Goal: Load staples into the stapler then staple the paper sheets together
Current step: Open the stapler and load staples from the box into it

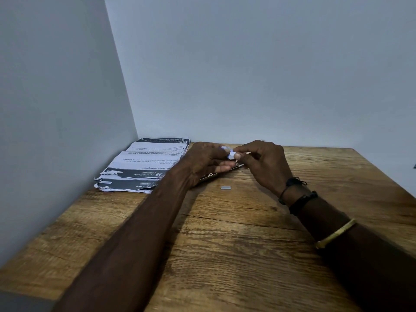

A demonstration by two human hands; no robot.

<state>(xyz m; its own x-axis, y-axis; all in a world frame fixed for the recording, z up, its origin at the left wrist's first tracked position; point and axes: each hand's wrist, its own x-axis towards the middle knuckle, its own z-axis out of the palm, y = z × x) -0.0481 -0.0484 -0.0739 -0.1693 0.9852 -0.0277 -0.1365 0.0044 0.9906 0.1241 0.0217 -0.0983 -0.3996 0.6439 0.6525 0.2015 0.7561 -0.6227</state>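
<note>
A pile of printed paper sheets lies at the back left of the wooden table. My left hand and my right hand meet above the table's far side, both pinching a small white-blue staple box between their fingertips. Beneath the hands lies a flat metallic object, probably the stapler, mostly hidden. A short grey strip of staples rests on the table just in front of the hands.
Two white walls form a corner behind the papers. The table's right edge runs diagonally at the far right, with a dark object barely showing past it. My right wrist wears dark bands and a gold bangle.
</note>
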